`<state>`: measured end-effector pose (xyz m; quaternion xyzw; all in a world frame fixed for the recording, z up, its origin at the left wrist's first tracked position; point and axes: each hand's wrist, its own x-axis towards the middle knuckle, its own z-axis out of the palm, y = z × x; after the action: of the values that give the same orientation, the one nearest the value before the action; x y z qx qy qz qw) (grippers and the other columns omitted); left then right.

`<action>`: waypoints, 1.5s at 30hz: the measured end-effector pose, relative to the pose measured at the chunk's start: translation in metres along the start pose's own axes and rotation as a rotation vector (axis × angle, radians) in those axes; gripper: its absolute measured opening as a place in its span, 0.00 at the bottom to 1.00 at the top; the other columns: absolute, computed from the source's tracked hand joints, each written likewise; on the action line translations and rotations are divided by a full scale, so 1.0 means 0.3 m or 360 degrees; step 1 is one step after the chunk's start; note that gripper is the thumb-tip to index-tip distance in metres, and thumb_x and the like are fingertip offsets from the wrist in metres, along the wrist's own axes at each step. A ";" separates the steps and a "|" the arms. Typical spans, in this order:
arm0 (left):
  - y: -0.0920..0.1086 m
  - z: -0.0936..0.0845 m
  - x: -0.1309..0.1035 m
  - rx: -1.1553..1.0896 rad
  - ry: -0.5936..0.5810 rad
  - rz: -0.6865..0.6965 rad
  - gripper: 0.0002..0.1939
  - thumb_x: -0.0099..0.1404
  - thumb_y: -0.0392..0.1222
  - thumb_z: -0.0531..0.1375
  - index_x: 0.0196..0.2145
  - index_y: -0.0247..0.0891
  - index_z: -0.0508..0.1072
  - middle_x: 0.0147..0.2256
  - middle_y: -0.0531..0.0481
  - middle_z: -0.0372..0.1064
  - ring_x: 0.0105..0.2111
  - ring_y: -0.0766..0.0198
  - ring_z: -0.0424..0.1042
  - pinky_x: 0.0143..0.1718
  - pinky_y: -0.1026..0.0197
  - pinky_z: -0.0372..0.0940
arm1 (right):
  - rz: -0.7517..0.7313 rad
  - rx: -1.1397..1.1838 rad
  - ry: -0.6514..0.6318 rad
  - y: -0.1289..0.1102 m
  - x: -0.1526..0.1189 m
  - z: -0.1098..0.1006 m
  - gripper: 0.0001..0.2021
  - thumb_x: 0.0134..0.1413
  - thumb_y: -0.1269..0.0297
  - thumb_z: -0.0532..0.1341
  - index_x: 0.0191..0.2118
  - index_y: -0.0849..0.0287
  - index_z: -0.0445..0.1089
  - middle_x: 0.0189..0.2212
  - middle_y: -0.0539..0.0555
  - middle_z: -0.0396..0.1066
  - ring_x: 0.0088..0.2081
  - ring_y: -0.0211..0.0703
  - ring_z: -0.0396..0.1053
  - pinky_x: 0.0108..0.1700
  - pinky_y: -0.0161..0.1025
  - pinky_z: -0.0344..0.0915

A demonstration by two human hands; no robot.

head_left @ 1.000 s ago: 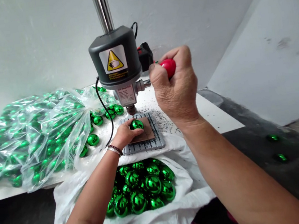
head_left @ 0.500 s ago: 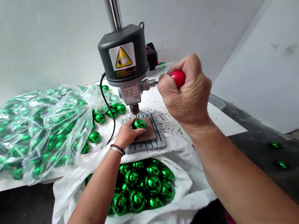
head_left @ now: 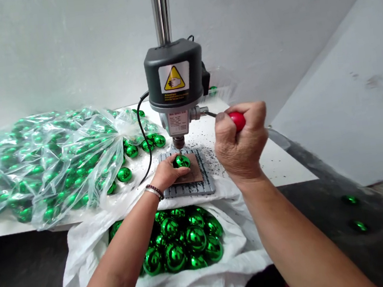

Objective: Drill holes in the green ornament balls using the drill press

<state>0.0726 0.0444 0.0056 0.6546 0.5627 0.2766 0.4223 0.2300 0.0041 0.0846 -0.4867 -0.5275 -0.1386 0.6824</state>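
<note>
A black and grey bench drill (head_left: 174,75) stands on a white table, its bit pointing down at a shiny green ball (head_left: 182,162). My left hand (head_left: 169,172) grips this ball between thumb and fingers on a brown board (head_left: 195,173) over the grooved metal base (head_left: 204,187). Whether the bit has entered the ball is too small to tell. Wrapped round the red knob (head_left: 237,121) of the drill's lever is my right hand (head_left: 243,144). Below the base, many green balls (head_left: 175,256) lie in an open white sack (head_left: 235,268).
A clear plastic bag (head_left: 47,166) full of green balls covers the table's left side. Loose green balls (head_left: 124,174) and a black cable (head_left: 149,153) lie beside the drill. Dark shavings dot the white table (head_left: 285,164). Two green balls (head_left: 358,226) are on the floor at right.
My right hand has moved down with the red knob, and the lever now slopes downward. The view has shifted, so the drill appears further right. My left hand still holds the ball under the bit.
</note>
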 end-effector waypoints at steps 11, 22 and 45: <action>-0.010 0.003 0.000 -0.0079 0.0026 0.0005 0.24 0.47 0.42 0.72 0.44 0.40 0.78 0.33 0.54 0.75 0.37 0.59 0.72 0.43 0.59 0.66 | 0.0001 0.0044 0.0057 0.037 -0.095 0.001 0.07 0.57 0.59 0.57 0.34 0.57 0.62 0.25 0.48 0.66 0.25 0.32 0.64 0.29 0.32 0.63; -0.024 0.013 -0.020 0.0090 0.0136 0.0120 0.23 0.49 0.43 0.71 0.44 0.39 0.76 0.35 0.50 0.74 0.38 0.56 0.72 0.45 0.56 0.66 | 0.0166 0.0130 0.0018 -0.022 0.128 0.055 0.10 0.54 0.58 0.58 0.30 0.58 0.60 0.24 0.48 0.62 0.25 0.31 0.58 0.29 0.32 0.59; -0.248 -0.411 -0.107 0.1184 0.0450 -0.0407 0.25 0.67 0.49 0.56 0.56 0.32 0.71 0.54 0.32 0.73 0.54 0.46 0.72 0.52 0.54 0.64 | 0.0311 -0.0065 -0.0141 -0.050 0.141 0.038 0.07 0.53 0.67 0.60 0.34 0.59 0.59 0.29 0.48 0.64 0.28 0.29 0.58 0.33 0.33 0.60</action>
<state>-0.0750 0.0438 0.0054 0.6429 0.7535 0.0869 0.1066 0.2298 0.0198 0.1281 -0.5554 -0.5043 -0.0604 0.6585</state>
